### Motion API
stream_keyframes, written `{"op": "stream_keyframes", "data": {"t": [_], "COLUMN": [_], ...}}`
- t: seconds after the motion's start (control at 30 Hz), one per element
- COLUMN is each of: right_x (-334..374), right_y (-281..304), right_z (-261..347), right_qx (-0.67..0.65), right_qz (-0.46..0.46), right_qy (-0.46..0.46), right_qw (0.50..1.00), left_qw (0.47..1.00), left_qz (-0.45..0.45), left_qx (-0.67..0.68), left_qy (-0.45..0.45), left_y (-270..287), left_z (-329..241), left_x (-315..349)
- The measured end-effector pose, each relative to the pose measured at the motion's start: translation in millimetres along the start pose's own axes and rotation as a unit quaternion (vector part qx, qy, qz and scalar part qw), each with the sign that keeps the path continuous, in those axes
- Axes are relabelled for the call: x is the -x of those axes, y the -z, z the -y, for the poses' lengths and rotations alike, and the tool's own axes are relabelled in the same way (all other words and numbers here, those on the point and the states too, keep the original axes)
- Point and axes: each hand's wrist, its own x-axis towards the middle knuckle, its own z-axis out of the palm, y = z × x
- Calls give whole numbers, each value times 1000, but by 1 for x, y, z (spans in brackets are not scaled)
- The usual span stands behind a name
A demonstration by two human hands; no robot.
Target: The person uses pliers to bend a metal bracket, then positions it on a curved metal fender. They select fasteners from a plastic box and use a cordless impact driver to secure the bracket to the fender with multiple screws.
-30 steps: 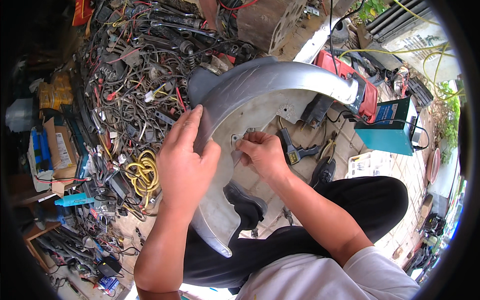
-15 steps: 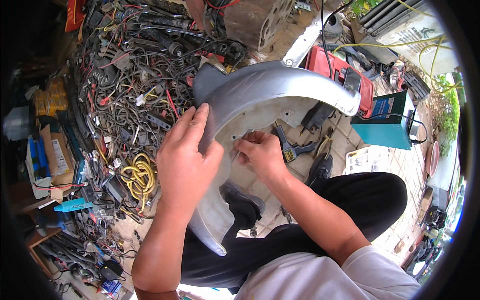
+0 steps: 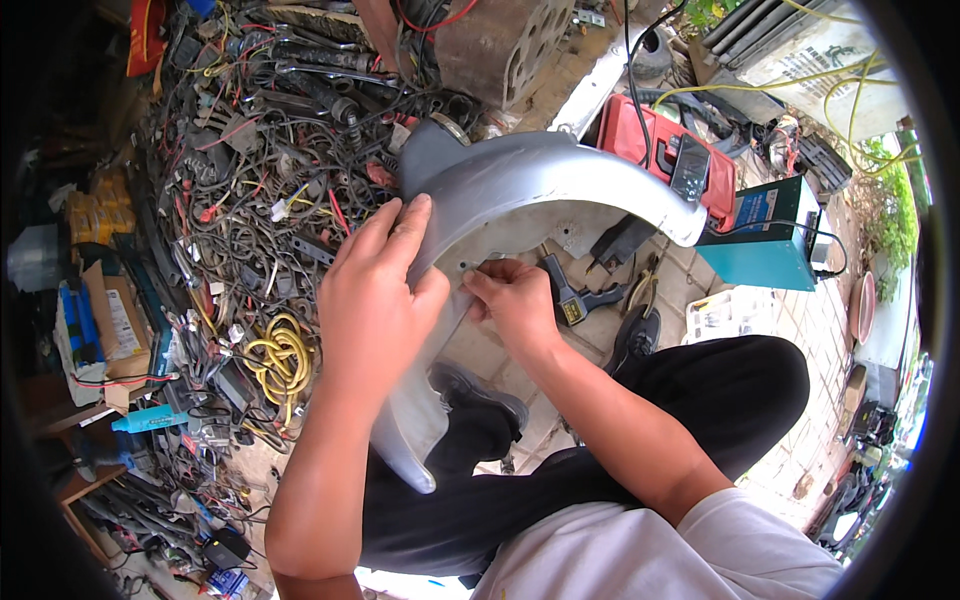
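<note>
Well, my left hand (image 3: 368,315) is lying wide along the fender (image 3: 560,180), which is curving left of the black gun (image 3: 572,302); my right (image 3: 515,300) is pinching narrowly inside it, on what I cannot tell.

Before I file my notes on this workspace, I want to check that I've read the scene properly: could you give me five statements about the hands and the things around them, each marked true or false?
1. The left hand rests on the curved grey panel. True.
2. The right hand grips the black pistol-shaped tool. False: its thumb and fingers are drawn together at the panel's inner side, and the tool lies apart from them.
3. A coil of yellow cable lies to the left of the left hand. True.
4. The teal box stands to the left of the red case. False: it stands to the right.
5. The person wears black trousers. True.
</note>
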Motion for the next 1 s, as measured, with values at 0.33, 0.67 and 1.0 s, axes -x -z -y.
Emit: {"op": "stream_keyframes", "data": {"t": [0.33,0.67,1.0], "right_x": [-13,-2,-1], "right_y": [-6,-18,-3], "right_z": [2,-3,-20], "right_qx": [6,3,-10], "right_qz": [-16,-70,-23], "right_qy": [-6,-14,-10], "right_qw": [1000,997,1000], "left_qw": [994,995,973], "left_qz": [79,84,-11], "left_qx": [-38,-53,-228], "left_qy": [-71,-19,-16], "left_y": [4,-1,-12], "left_z": [-7,-8,-18], "left_x": [-33,-27,1]}}
